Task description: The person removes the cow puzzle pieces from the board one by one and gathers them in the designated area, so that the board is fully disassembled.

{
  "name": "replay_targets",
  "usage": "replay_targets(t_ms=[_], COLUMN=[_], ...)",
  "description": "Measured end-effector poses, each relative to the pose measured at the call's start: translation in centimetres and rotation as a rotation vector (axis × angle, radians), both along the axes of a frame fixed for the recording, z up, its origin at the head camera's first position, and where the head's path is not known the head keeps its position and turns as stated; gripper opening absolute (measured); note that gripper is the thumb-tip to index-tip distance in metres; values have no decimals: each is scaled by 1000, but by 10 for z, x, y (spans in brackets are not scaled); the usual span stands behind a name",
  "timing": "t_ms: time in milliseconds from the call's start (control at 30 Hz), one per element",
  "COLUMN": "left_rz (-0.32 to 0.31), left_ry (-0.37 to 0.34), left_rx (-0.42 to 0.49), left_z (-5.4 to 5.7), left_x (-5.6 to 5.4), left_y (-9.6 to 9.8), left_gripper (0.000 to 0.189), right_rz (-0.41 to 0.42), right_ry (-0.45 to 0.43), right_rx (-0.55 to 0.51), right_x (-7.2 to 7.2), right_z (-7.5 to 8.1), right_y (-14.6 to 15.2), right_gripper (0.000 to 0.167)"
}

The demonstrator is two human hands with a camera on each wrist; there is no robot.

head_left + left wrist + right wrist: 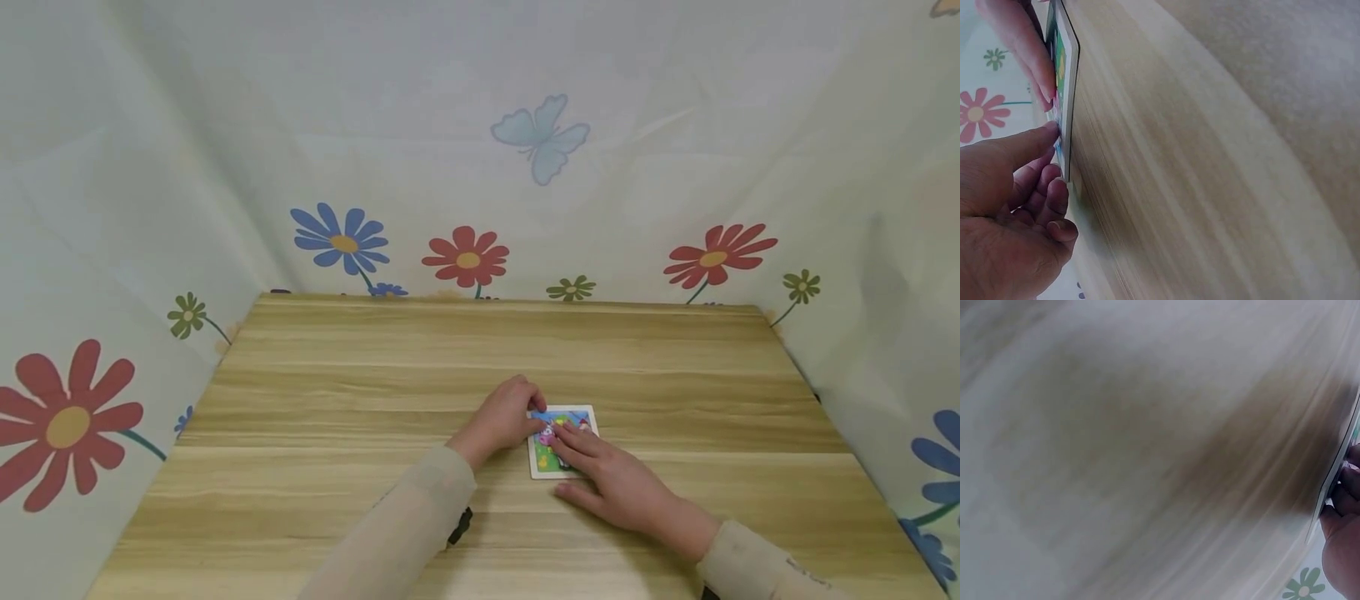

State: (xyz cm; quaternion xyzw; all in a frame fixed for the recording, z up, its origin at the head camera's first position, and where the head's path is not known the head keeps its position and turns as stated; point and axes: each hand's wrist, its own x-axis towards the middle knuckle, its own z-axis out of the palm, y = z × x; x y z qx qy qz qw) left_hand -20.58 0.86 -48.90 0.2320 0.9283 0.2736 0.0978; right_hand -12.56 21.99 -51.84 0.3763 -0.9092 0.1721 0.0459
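A small, nearly square cartoon picture board with a white border lies on the wooden table. Its picture shows blue, green and pink areas, partly covered by both hands. My left hand is at the board's upper left corner, thumb on the picture and fingers curled by the edge. In the left wrist view, the thumb of the left hand meets the board's face. From the right, my right hand rests extended fingers on the picture, its thumb near the lower edge. The right wrist view shows only part of the right hand.
The wood-grain table extends around the board on all sides. A pale cloth printed with flowers and a butterfly hangs behind the table and along both sides.
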Motion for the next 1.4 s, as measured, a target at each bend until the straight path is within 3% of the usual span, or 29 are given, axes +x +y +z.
replay_targets(t_ms=[333,700,1167,1400], left_rz=[4,3,-16,7], left_ry=[-20,-48,-48,-95], left_rx=[17,32,59,99], left_z=[-4,3,1,-1], left_x=[-3,-1,-1,-1], left_y=[0,-1,-1,-3], left_gripper=[17,15,10,23], right_rz=[2,3,0,-2], right_ry=[-1,-3,-18,-23], right_rx=[-3,-2,4,5], right_x=[0,0,1,1], right_z=[-2,-3,1,0], right_y=[0,0,0,0], right_gripper=[66,66,67,67])
